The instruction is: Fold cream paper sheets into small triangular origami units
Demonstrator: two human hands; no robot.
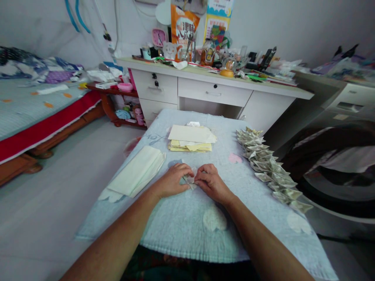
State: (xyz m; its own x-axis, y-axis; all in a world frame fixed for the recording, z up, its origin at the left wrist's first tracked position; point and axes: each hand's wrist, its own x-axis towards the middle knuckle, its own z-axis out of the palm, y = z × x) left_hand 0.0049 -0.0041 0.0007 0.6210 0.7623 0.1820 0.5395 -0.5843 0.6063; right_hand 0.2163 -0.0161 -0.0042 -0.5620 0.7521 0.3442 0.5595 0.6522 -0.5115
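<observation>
Seen from the head camera, a person's two bare hands meet over the middle of a desk draped in a pale blue cloth. Between them is a small folded paper, greyish white and partly hidden by the fingers. The left hand curves around its left side, thumb and fingers holding it; the right hand pinches its right edge between thumb and fingertips. Whether the paper rests on the cloth or is slightly raised, I cannot tell.

Beyond the hands lies a stack of cream and yellow sheets. To the left, near the left forearm, a pile of pale, whitish-green paper lies at a slant. Along the right side of the desk, well apart from the right hand, runs a long row of pointed folded paper pieces, packed closely together.

Behind the desk, a white drawer unit carries a pink clock, an orange bag and other clutter. A bed is at left, a front-loading washing machine at right
</observation>
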